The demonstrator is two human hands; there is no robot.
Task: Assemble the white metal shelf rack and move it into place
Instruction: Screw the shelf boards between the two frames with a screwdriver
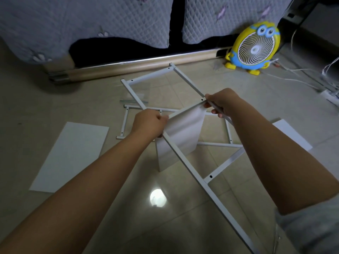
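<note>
A white metal ladder-shaped side frame [190,170] is lifted off the floor and slants from far left to near right. My left hand [148,124] grips its left rail. My right hand [221,102] grips its right rail near a screw hole. Between the two hands a white shelf panel [180,142] hangs down from the frame's crossbar level, its lower edge near the floor. A second white side frame [125,121] lies flat on the tiles beneath. Another white panel [71,156] lies flat at the left, and one more panel [293,133] shows behind my right forearm.
A clear plastic bag [140,96] lies on the tiles under the lifted frame. A yellow and blue cartoon fan [255,47] stands at the back right, with white cables and a power strip [328,96] beside it. A bed with a grey quilted cover [82,24] fills the back.
</note>
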